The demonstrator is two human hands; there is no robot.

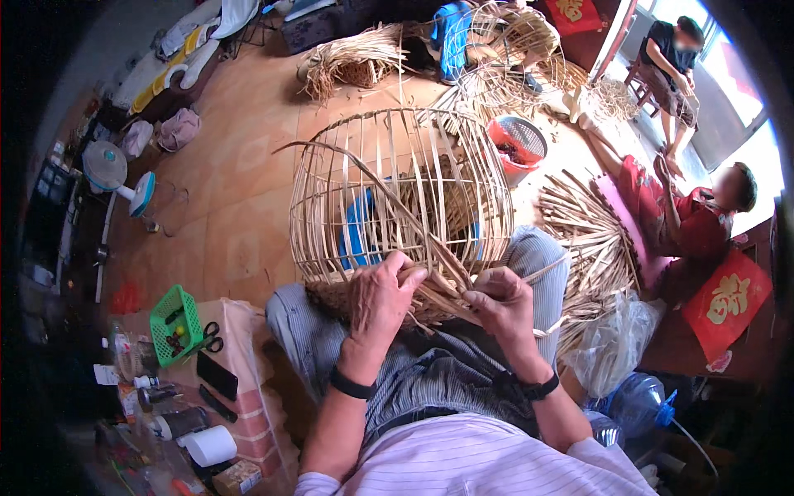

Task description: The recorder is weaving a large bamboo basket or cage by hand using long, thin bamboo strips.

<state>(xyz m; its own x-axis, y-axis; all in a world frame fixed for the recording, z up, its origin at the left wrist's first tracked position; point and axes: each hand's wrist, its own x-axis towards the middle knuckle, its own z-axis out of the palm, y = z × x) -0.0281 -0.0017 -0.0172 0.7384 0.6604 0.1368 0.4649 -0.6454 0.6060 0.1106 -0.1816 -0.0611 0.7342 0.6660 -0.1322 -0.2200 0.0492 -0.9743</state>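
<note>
A large, round, open-ribbed basket frame (299, 217) of pale split strips stands before my knees, with a tighter woven band along its near side. My left hand (382, 299) is closed, thumb against fingers, on dried plant strips (437, 291) at the near rim. A little to the right, my right hand (501, 306) pinches the ends of the same strips, and pale strip ends stick out past it. One long, darker strip (364, 168) slants from between my hands across the frame to its upper left. Exactly how the strips cross under my fingers is hidden.
Loose strips (583, 227) lie in a heap at right, near a red basket (517, 169). Two people sit at far right; another works behind a second frame. Left: a cloth-covered table (258, 388) bears a green basket (171, 324) and scissors (212, 336). Water bottle (641, 405) at lower right.
</note>
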